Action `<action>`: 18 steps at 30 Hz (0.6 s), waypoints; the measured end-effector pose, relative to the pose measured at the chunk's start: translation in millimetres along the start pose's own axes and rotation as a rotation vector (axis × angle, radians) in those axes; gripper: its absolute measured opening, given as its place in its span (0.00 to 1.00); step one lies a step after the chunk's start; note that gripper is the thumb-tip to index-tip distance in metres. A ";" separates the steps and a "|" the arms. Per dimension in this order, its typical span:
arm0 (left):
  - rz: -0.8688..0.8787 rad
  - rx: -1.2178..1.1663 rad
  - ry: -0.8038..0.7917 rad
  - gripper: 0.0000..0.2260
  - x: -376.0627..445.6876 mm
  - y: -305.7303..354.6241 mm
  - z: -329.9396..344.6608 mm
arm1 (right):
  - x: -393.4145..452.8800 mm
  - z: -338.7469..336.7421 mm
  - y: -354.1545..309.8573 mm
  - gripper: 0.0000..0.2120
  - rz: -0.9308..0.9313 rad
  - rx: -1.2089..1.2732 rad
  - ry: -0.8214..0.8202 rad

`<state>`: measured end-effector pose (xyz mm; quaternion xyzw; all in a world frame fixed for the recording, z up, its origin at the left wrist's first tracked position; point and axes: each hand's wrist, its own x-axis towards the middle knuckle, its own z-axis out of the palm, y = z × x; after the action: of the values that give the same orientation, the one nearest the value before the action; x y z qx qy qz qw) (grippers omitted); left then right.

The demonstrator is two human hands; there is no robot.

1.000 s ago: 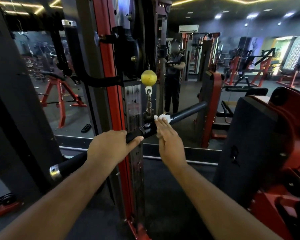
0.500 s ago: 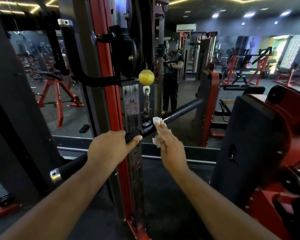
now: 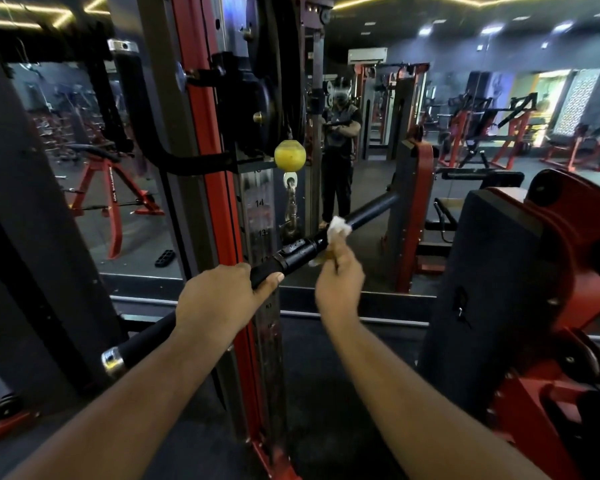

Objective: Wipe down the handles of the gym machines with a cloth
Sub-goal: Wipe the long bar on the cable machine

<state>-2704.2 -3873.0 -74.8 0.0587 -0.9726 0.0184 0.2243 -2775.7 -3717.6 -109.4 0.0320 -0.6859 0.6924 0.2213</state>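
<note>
**Two hands on the cable bar as the cloth met the grip**

Two hands worked one black pull-down bar (image 3: 368, 213) at the cable machine, seen from your head camera. Your left hand (image 3: 219, 303) gripped the bar's near half, fingers curled over the top and the thumb (image 3: 272, 279) pressed along the black sleeve just short of the centre swivel. Your right hand (image 3: 340, 285) held a crumpled white cloth (image 3: 338, 228), pinched at the fingertips and pressed against the bar just past the swivel, on the far half. The bar ran at a slant from its chrome end cap (image 3: 113, 360) at lower left up toward the right, where its far grip ended in front of a red upright.

The bar hung by a metal clip and chain (image 3: 291, 209) from a yellow ball stopper (image 3: 290, 154) on the cable. Behind it stood the machine's red frame post (image 3: 208, 188) and a weight stack (image 3: 260, 209) marked 14 and 13. A padded black-and-red machine (image 3: 499, 271) filled the right side, close to your right forearm. A wall mirror (image 3: 136, 216) behind the machine showed a standing person in dark clothes, along with red benches and racks across the gym floor. Strip lights ran along the dark ceiling (image 3: 430, 15).
</note>
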 end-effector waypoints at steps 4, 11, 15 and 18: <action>-0.007 0.042 0.021 0.29 2.1 -10.3 1.2 | -31.6 -8.8 22.5 0.21 -0.162 0.017 -0.252; -0.019 0.006 0.012 0.30 -4.7 -13.4 3.7 | 80.7 -78.7 24.1 0.12 0.256 0.578 0.331; -0.021 0.023 -0.009 0.31 -3.2 -10.0 1.1 | 137.0 -80.4 8.8 0.06 0.442 0.751 0.309; -0.020 0.003 -0.013 0.31 -3.4 -6.1 1.8 | 134.6 -56.2 -6.2 0.06 0.478 0.728 0.154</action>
<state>-2701.2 -3878.8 -77.9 0.0690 -0.9734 0.0169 0.2179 -2880.1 -3628.3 -60.0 -0.1033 -0.3670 0.9210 0.0799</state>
